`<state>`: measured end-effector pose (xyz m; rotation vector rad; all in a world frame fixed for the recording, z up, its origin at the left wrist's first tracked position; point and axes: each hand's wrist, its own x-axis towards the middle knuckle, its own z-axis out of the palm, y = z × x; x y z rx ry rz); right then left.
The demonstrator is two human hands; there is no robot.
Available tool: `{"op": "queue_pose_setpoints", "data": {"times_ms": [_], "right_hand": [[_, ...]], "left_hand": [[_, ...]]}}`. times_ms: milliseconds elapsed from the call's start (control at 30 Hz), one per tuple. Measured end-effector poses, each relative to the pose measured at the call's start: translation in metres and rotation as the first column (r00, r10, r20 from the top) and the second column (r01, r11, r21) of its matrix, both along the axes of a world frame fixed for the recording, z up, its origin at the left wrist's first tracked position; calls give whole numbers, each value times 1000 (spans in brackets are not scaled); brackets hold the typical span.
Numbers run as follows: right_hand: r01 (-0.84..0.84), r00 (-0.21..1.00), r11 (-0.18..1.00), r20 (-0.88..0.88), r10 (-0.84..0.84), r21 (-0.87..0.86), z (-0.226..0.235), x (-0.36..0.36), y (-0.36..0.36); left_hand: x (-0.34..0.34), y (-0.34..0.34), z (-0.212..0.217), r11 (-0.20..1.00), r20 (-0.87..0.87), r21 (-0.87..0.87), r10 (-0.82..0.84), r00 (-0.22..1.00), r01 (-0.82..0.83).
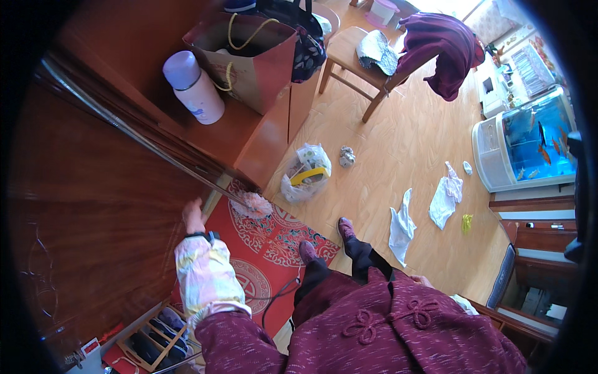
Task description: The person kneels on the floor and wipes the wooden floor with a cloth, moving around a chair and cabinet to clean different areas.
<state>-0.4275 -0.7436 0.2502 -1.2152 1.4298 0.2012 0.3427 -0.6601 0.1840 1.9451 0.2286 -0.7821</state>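
Note:
My left hand (194,218), in a pastel oversleeve (208,271), reaches to the edge of the dark wooden door (118,212), its fingers stretched out. Whether it touches the door is hard to tell. Close by, a pink fluffy duster head (254,204) rests over the red patterned mat (252,274); a long metal pole (131,123) slants down to it past the cabinet. My right hand (423,281) shows only in part beside my maroon coat (367,311), its fingers mostly hidden.
A plastic bag (293,187) with a yellow-edged item lies before the cabinet (268,140), which bears a pink bottle (202,100) and a paper bag (274,68). White cloths (402,227) lie on the floor. A chair (346,56) and a fish tank (492,156) stand farther off.

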Motion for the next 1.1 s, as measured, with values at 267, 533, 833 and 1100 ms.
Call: {"op": "queue_pose_setpoints", "data": {"times_ms": [267, 533, 833, 1100], "right_hand": [[-195, 971, 928, -74, 229, 316, 0, 34, -41], [-242, 942, 802, -65, 328, 547, -25, 26, -100], [-262, 958, 799, 43, 284, 541, -56, 30, -152], [-516, 857, 821, 164, 489, 247, -114, 58, -119]], "left_hand": [[-140, 106, -78, 998, -338, 46, -32, 940, 51], [-233, 88, -65, 985, -381, 170, 53, 923, 13], [-267, -33, -54, 985, -352, -18, -165, 921, 169], [-235, -109, -118, 983, -373, -27, -179, 910, 182]]}}
